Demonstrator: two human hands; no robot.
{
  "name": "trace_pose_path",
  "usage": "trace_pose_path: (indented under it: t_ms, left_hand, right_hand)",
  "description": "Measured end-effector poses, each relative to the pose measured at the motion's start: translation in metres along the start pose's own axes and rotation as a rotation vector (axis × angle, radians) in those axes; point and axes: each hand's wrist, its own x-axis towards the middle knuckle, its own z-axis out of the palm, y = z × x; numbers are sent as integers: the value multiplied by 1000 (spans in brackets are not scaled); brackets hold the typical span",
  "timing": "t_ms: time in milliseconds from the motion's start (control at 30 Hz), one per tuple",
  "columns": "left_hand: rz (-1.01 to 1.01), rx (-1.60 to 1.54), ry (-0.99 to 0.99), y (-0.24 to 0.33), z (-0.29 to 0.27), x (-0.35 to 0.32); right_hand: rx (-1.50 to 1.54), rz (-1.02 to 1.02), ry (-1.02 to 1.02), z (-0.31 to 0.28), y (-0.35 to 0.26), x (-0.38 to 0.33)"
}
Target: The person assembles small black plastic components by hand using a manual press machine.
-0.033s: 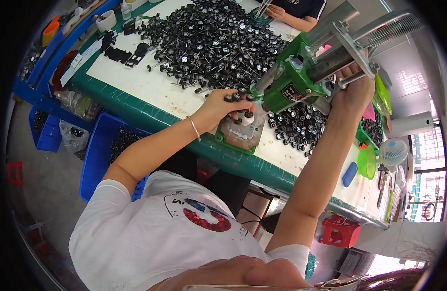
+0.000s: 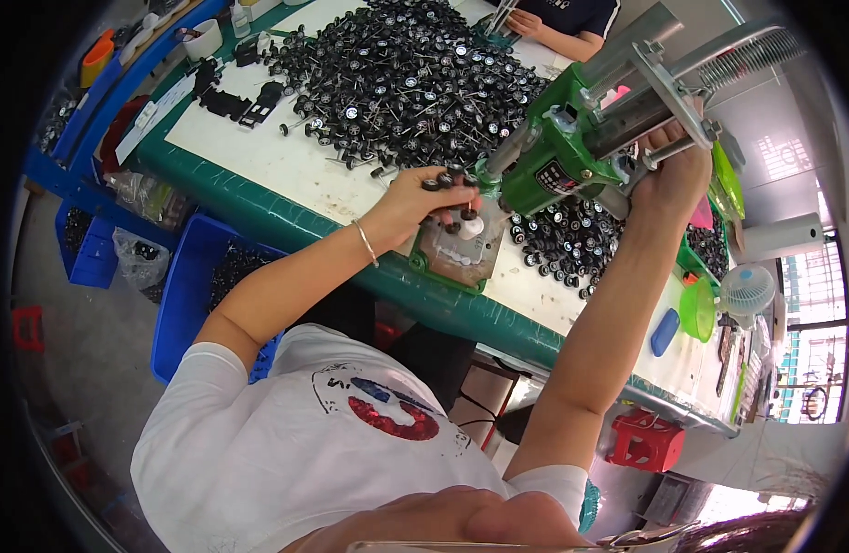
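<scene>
My left hand (image 2: 424, 198) is closed round several small black toy wheels (image 2: 431, 184) on thin axles. It is over the metal base plate (image 2: 466, 263) of a green arbor press (image 2: 544, 152). One held wheel (image 2: 469, 214) is just by the top of a small white round post (image 2: 471, 229) on that plate; whether they touch I cannot tell. Raised at the far right, my right hand (image 2: 672, 158) wraps round the press lever (image 2: 638, 169), which is partly hidden by the hand and the press frame.
A large heap of black wheels on axles (image 2: 415, 83) covers the back of the table. Loose wheels (image 2: 567, 240) lie right of the press. A blue bin (image 2: 180, 304) stands at left, a small fan (image 2: 747, 288) at right. Across the table, a person's hand (image 2: 524, 22) works.
My left hand and its wheels have shifted very slightly to the left over the white post. My right hand stays on the lever.
</scene>
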Motion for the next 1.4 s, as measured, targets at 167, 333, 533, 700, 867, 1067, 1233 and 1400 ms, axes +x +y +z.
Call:
trace_pose_path:
  t_ms: [167,333,533,700,867,1067,1233,1400]
  left_hand:
    - [7,-98,-31,25,-51,-24]
    - [-73,291,155,63,-141,-82]
    - [-111,1462,258,85,-251,-176]
    - [-155,1766,452,100,-204,-161]
    - [292,1299,127,59,-114,-80]
    - [1019,1399,-222,5,-55,1]
    - [879,1556,-191,-2,-65,3]
    - [782,1498,-23,-10,-63,0]
  right_hand:
    - [11,-88,8,-7,9,-20]
    - [-344,28,121,-65,55,-51]
    - [-1048,122,-431,-98,109,-111]
    - [-1432,-87,-540,-92,120,-128]
    - [-1515,-161,-570,-89,117,-128]
    - [-1028,108,-366,-87,107,-131]
    - [-520,354,-311,-74,112,-141]
    - [-508,311,-421,-40,117,-147]
